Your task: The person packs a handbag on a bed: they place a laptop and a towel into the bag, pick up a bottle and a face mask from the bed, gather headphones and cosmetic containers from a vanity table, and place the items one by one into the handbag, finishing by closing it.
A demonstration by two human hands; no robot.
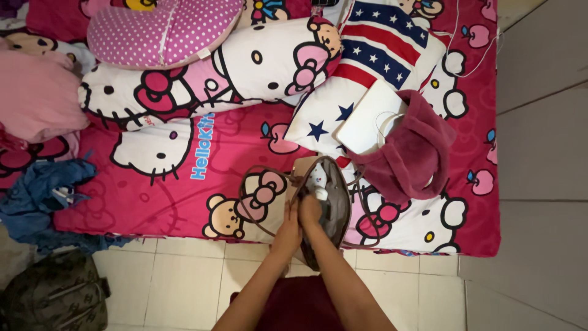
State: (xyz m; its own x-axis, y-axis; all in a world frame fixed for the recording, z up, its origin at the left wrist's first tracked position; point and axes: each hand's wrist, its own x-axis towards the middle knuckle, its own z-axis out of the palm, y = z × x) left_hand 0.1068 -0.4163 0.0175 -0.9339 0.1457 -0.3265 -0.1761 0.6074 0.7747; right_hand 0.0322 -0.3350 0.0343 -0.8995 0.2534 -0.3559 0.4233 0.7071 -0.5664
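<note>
Head view, looking down at the edge of a bed (184, 208) covered in a pink cartoon-cat sheet. A brown handbag (327, 196) stands open at the bed's near edge, mouth up, its straps looped out to either side. Left hand (288, 230) is closed on the bag's left rim, fingers curled over the edge. Right hand (311, 213) is inside the mouth, fingers bent among the contents; whether it is pinching anything cannot be told. A small white item (320, 194) shows just beyond the right fingers. Beside the bag, to the right: a maroon fuzzy bag (413, 150), partly over a white flat case (367, 119) that lies on a stars-and-stripes pillow (373, 55). Risk, as judged: the handbag sits close to the mattress edge, so a tug on its rim could tip it toward the tiled floor (196, 270) and spill it.
</note>
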